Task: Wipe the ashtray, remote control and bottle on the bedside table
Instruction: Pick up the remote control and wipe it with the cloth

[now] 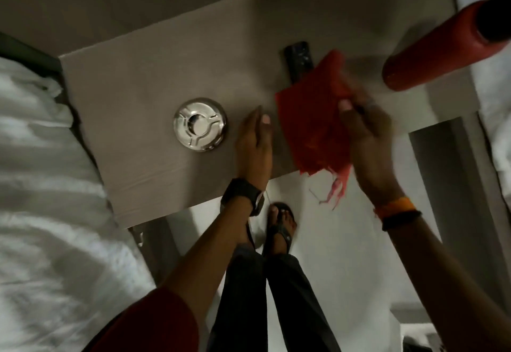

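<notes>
Right hand pinching red cloth over tabletop, half hiding remote. Left hand flat, released, beside ashtray. Red bottle blurred, top cut off.

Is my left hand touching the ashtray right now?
Apart. The head view shows bare table between the left hand and the ashtray.

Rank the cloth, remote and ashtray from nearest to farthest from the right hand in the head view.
1. Cloth: held in the right hand.
2. Remote: just beyond the cloth, partly hidden by it.
3. Ashtray: far left, past the left hand.
</notes>
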A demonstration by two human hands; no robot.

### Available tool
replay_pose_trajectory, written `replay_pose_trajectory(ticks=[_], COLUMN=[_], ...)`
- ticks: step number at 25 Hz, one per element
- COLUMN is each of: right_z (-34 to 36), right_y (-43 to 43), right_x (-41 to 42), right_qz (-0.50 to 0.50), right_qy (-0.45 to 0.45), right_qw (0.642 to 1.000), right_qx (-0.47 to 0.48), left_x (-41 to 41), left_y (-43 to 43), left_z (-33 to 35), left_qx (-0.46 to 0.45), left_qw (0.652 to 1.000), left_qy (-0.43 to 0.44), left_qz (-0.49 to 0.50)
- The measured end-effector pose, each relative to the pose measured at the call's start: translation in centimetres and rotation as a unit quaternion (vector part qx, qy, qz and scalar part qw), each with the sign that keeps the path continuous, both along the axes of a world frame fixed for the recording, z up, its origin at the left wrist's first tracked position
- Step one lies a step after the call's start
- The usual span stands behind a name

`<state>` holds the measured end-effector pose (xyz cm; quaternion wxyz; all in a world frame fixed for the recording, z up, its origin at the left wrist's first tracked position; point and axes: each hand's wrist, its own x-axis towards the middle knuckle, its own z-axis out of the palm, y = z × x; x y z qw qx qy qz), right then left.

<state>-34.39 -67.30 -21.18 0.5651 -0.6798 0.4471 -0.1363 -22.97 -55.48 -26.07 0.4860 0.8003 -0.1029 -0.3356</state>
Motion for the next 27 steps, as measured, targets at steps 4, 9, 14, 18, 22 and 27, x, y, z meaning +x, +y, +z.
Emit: replay_pose_trajectory(ticks=[4, 9, 14, 18, 22, 27], right_z=[-7.0, -8.0, -5.7, -4.2, -2.2, -2.2], right_y=[-1.0, -1.1, -1.9, -1.1, 0.8, 0.8], right_x=[-0.2, -0.3, 0.1, 0.7, 1.3, 4.8], right_qz=[0.286, 0.135, -0.054, -0.086, -0.053, -0.011], right_qy=[0.236, 0.094, -0.038, -0.075, -0.081, 0.041], right_qw=[0.902, 0.978, 0.992, 0.978, 0.985, 0.998], right_qx=[-0.22, -0.131, 0.112, 0.176, 0.142, -0.043], left_x=[-0.6, 0.3, -0.4, -0.1, 1.2, 0.4], left_y=[-4.7, -6.2, -7.8, -8.7, -7.9, -5.5], left_z=[0.5, 0.0, -0.1, -0.1, -0.1, 1.0], left_qx=[-0.061, -0.093, -0.064, -0.065, -0.043, -0.125], left_qw=[0.975, 0.917, 0.966, 0.985, 0.987, 0.908], left_qy=[0.202, 0.342, 0.25, 0.156, 0.148, 0.399], left_qz=[0.062, 0.183, 0.008, -0.041, -0.042, 0.026])
